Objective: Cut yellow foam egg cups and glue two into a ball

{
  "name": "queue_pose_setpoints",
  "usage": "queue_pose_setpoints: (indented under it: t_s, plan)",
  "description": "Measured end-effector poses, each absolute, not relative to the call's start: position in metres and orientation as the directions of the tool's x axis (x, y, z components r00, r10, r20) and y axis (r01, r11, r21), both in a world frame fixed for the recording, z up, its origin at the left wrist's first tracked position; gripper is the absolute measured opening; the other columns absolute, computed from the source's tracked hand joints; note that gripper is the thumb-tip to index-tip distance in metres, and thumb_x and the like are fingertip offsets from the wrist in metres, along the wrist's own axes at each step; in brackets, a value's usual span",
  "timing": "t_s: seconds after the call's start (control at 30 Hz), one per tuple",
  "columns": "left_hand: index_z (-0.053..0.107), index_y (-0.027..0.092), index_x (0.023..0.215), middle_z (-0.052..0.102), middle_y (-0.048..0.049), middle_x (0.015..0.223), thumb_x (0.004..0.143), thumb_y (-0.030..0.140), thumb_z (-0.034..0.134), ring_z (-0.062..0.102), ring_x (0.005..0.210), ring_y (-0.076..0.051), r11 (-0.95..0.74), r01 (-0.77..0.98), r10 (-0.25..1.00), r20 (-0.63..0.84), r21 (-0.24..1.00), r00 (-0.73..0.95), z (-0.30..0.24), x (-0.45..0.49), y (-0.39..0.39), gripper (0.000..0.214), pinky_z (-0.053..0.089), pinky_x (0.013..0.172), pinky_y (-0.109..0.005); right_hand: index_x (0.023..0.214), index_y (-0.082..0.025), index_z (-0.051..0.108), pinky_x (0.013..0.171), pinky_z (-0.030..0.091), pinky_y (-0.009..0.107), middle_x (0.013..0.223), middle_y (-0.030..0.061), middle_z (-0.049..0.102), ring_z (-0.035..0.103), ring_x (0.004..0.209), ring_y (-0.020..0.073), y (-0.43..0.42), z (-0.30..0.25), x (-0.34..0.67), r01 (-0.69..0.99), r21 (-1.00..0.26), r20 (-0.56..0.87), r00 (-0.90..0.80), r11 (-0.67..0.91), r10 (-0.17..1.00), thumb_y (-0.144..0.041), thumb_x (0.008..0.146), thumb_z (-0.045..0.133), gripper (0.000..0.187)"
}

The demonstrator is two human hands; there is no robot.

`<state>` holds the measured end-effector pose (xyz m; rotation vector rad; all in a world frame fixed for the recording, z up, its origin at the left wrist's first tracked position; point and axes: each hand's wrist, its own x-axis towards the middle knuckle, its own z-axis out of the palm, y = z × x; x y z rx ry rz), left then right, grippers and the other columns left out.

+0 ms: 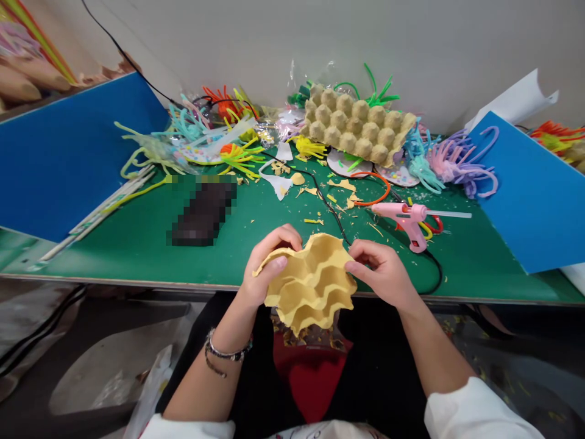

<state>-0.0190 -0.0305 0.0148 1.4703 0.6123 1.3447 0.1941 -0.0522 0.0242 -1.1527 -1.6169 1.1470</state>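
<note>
Between my two hands is a torn yellow egg carton piece [315,283], its hollow cups facing me, held just over the table's front edge. My left hand [272,262] pinches its left side, thumb on the inner face and fingers curled behind. On the opposite edge, my right hand [381,268] grips with thumb and bent fingers. To the right of my right hand lies a pink hot glue gun [404,216] with a clear glue stick poking out of its back.
A whole egg tray [359,125] lies bumps up at the back among pipe cleaners [242,160]. Blue boards [530,201] flank both sides. A blurred dark object [203,213] rests left. Carton scraps and a black cord [326,198] lie mid-table.
</note>
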Motion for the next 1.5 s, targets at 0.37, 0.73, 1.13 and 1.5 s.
queue_pose_setpoints:
  t_s: [0.37, 0.73, 1.13, 1.5]
  plan:
    - [0.058, 0.019, 0.082, 0.052, -0.0024, 0.078, 0.077, 0.044, 0.061, 0.043, 0.07, -0.017, -0.28, -0.334, 0.889, 0.375, 0.9, 0.265, 0.014, -0.014, -0.033, 0.026, 0.032, 0.062, -0.028, 0.062, -0.019, 0.047, 0.049, 0.031, 0.02, 0.06, -0.0064, 0.043, 0.039, 0.053, 0.0062, -0.053, 0.019, 0.187, -0.247, -0.96, -0.05, -0.307, -0.13, 0.95, -0.05, 0.065, 0.079, 0.044]
    - [0.059, 0.021, 0.081, 0.053, -0.0026, 0.08, 0.082, 0.04, 0.058, 0.046, 0.074, -0.018, -0.394, -0.29, 0.852, 0.464, 0.872, 0.24, 0.015, -0.015, -0.031, 0.02, 0.034, 0.068, -0.03, 0.069, -0.022, 0.04, 0.054, 0.027, 0.025, 0.068, -0.0046, 0.035, 0.033, 0.061, 0.0103, -0.06, 0.025, 0.184, 0.006, -0.946, 0.318, -0.171, 0.324, 0.933, -0.034, 0.085, 0.063, 0.03]
    - [0.059, 0.021, 0.081, 0.055, -0.0038, 0.077, 0.086, 0.041, 0.055, 0.047, 0.071, -0.018, -0.532, -0.157, 0.763, 0.551, 0.832, 0.338, 0.025, -0.02, -0.036, 0.021, 0.038, 0.069, -0.032, 0.065, -0.021, 0.041, 0.052, 0.027, 0.024, 0.064, -0.0046, 0.037, 0.034, 0.057, 0.009, -0.057, 0.019, 0.19, -0.058, -0.992, 0.124, -0.312, 0.111, 0.942, -0.057, 0.081, 0.06, 0.044]
    - [0.057, 0.019, 0.073, 0.054, -0.0047, 0.076, 0.082, 0.05, 0.056, 0.047, 0.069, -0.018, -0.294, -0.205, 0.83, 0.356, 0.933, 0.43, 0.023, -0.02, -0.033, 0.032, 0.037, 0.064, -0.03, 0.059, -0.019, 0.039, 0.052, 0.029, 0.022, 0.06, -0.0054, 0.038, 0.033, 0.056, 0.0076, -0.057, 0.021, 0.187, -0.127, -0.991, 0.087, -0.404, 0.038, 0.911, -0.057, 0.077, 0.066, 0.05]
